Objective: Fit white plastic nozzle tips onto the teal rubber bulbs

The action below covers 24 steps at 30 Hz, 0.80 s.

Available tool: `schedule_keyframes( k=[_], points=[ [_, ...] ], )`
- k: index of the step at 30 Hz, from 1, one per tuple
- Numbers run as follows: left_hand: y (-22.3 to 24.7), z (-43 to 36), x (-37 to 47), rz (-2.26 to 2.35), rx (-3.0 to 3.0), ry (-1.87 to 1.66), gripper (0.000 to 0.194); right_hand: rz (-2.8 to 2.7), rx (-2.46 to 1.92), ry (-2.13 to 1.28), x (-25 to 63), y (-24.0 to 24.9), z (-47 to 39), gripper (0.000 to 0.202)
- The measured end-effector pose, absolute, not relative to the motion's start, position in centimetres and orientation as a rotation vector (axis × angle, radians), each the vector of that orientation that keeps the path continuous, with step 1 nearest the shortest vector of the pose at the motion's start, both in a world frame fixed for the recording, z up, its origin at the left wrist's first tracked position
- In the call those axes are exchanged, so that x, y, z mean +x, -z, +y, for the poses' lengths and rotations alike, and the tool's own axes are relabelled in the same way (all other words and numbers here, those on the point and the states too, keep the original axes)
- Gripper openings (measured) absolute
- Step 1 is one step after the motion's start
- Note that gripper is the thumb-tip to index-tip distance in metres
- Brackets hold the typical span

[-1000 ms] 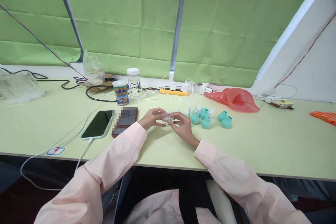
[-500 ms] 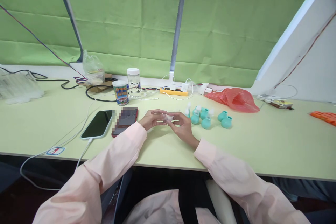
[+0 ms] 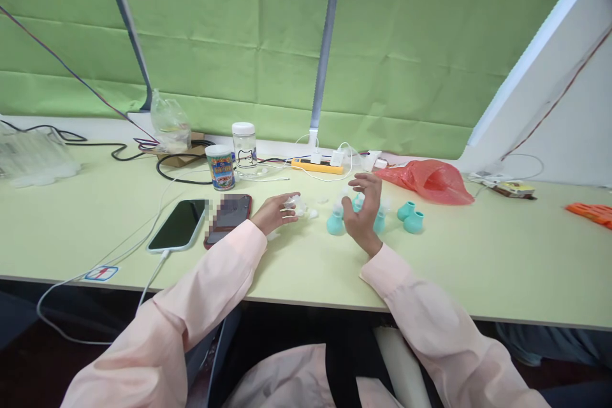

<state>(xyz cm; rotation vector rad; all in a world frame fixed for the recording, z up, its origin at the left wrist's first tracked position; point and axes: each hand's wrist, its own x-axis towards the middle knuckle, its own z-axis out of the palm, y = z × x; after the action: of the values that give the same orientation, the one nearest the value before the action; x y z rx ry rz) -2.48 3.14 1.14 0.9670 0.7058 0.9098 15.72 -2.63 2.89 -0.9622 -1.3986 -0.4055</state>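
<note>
My left hand (image 3: pixel 275 213) is at the middle of the table with its fingers stretched out and apart. Small clear plastic pieces (image 3: pixel 297 205) lie at its fingertips, and I cannot tell whether they touch. To the right, my right hand (image 3: pixel 367 211) is open, thumb and fingers spread, over a group of teal rubber bulbs. One teal bulb (image 3: pixel 335 223) with a clear tip stands just left of that hand, and others are partly hidden behind it. Two teal bulbs without tips (image 3: pixel 413 222) stand farther right.
Left of my hands lie a white-cased phone (image 3: pixel 178 225) on a cable and a dark red phone (image 3: pixel 227 222). Behind them stand a noodle cup (image 3: pixel 220 168) and a clear jar (image 3: pixel 245 152). A yellow power strip (image 3: pixel 317 167) and a red plastic bag (image 3: pixel 430 181) lie at the back.
My hands were together around a small clear piece. Now they are apart: the right has moved right and up to the teal bulbs, the left has opened and stayed near its place.
</note>
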Motion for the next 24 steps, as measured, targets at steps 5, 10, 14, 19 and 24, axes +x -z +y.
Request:
schedule_keyframes(
  k=[5,10,14,19,24],
  points=[
    [-0.7,3.3,-2.4,0.702,1.0,-0.917,0.023,-1.255,-0.995,0.433,18.7,-4.5,-1.5,0.028],
    [-0.7,3.0,-2.5,0.688,1.055,-0.901,0.027,-1.418,-1.219,0.404,21.6,-4.5,0.0,0.023],
    [-0.9,2.9,-2.5,0.704,1.079,-0.893,0.027,-1.53,-1.416,0.509,22.2,-4.4,0.1,0.016],
    [-1.3,2.5,-2.5,0.706,1.093,-0.897,0.028,-1.213,-1.403,0.737,24.6,-6.1,-0.5,0.021],
    [-1.6,2.0,-2.5,0.714,1.124,-0.875,0.03,-1.17,-1.806,0.549,28.8,-6.0,-0.3,0.026]
  ],
)
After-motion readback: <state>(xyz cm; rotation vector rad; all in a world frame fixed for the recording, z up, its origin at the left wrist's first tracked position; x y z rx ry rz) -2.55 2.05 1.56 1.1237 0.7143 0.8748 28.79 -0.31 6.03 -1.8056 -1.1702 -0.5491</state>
